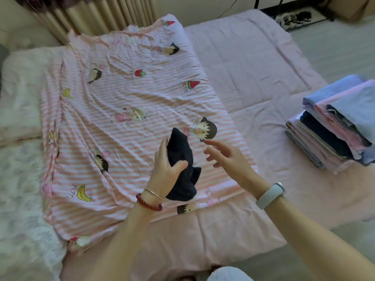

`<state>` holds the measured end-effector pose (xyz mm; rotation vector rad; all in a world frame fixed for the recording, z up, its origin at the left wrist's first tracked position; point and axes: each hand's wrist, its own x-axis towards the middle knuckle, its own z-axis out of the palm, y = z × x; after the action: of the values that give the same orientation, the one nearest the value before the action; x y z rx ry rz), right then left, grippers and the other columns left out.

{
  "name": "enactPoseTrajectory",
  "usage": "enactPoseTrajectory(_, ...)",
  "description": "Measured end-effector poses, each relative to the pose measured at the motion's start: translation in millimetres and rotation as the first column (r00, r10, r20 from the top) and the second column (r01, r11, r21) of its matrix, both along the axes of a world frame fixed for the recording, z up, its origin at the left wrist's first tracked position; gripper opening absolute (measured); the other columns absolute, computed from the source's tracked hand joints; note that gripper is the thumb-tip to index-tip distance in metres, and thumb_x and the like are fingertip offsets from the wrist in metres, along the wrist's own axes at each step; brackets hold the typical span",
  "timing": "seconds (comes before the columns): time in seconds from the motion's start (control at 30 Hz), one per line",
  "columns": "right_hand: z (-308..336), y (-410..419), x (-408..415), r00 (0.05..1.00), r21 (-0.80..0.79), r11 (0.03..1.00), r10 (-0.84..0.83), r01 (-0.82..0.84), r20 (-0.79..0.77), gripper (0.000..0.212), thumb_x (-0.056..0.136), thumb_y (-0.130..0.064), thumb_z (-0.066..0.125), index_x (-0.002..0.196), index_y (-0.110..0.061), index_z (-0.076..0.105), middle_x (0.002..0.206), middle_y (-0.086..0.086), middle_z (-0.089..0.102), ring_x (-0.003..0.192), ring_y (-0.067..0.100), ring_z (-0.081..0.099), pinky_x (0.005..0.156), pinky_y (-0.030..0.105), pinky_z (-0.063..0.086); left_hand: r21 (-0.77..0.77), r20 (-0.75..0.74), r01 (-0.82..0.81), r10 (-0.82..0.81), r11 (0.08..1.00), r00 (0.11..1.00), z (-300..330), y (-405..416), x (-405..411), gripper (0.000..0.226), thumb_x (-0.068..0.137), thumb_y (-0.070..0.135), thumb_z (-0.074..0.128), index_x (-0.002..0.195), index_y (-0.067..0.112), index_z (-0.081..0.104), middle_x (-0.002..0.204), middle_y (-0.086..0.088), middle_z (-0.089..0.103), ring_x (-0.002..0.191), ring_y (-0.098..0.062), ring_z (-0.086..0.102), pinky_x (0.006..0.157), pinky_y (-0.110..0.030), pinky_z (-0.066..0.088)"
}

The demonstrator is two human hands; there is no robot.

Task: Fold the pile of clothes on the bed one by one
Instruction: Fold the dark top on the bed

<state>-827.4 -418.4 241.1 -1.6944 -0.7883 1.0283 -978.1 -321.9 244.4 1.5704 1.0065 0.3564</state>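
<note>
While left hand (164, 169) grips dark sock (181, 167), right hand (225, 157) at 3 o'clock hangs open, empty; loose cuff may slip.

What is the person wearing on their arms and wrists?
Both arms are bare, with no sleeves showing. The left wrist has a red bead bracelet and a thin pale bangle. The right wrist has a pale band like a fitness tracker.

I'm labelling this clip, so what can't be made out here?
- Dark garment: type unclear, bunched in left hand, head view.
- Folded stack: right side cut off by frame edge.
- Right hand: motion-blurred fingers.
- Shoes: small, blurred.
</note>
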Motion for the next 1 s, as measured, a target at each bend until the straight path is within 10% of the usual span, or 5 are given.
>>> enactPoseTrajectory(0.1,19,10,-14,0.923,-0.012,0.995,0.083,-0.094,-0.376,0.02,0.095,-0.028,0.05,0.11,-0.024,0.062,0.102,0.0,0.068,0.095,0.018,0.066,0.082,0.031,0.055,0.007,-0.099,0.259,-0.257,0.966,0.961,1,-22,5,0.08,0.085,0.004,0.052,0.148,0.018,0.004,0.124,-0.002,0.03,0.094,0.006,0.04,0.078,0.002,0.031)
enactPoseTrajectory(0.27,11,11,-18,0.997,-0.123,0.991,-0.059,0.053,-0.053,0.02,0.088,-0.003,0.056,0.104,-0.003,0.068,0.105,0.016,0.067,0.101,0.027,0.063,0.094,0.043,0.049,-0.25,0.236,0.333,-0.276,0.909,0.932,-3,-28,-8,0.066,0.081,-0.014,0.044,0.138,0.016,0.029,0.125,0.004,0.049,0.12,-0.002,0.049,0.096,-0.012,0.042)
enactPoseTrajectory(0.47,25,-11,-22,0.996,-0.11,0.99,0.089,-0.089,-0.003,0.026,0.09,0.001,0.05,0.088,-0.019,0.066,0.086,-0.002,0.066,0.075,0.0,0.062,0.073,0.018,0.05,0.077,-0.177,0.139,-0.124,0.987,0.976,-56,-12,-32,0.053,0.088,0.013,0.06,0.137,0.013,0.04,0.124,0.002,0.046,0.12,-0.016,0.044,0.104,-0.034,0.036)
enactPoseTrajectory(0.83,53,-57,-2,0.93,0.036,0.94,-0.331,0.34,-0.161,0.024,0.088,0.0,0.05,0.085,-0.017,0.067,0.084,0.008,0.064,0.083,0.03,0.057,0.072,0.043,0.046,-0.014,-0.173,0.192,-0.191,0.981,0.966,-83,-34,-27,0.021,0.096,0.013,0.042,0.079,0.018,0.053,0.073,0.001,0.054,0.075,-0.02,0.05,0.059,-0.025,0.036)
enactPoseTrajectory(1.0,36,-83,-1,0.959,-0.192,0.98,0.002,0.054,0.284,0.034,0.082,-0.022,0.069,0.113,-0.028,0.056,0.111,0.002,0.054,0.1,0.012,0.054,0.086,0.026,0.046,0.031,-0.009,0.093,-0.092,0.995,0.996,-45,-30,-34,0.017,0.099,0.012,0.038,0.085,0.008,0.048,0.072,0.005,0.048,0.066,-0.007,0.045,0.056,-0.014,0.035)
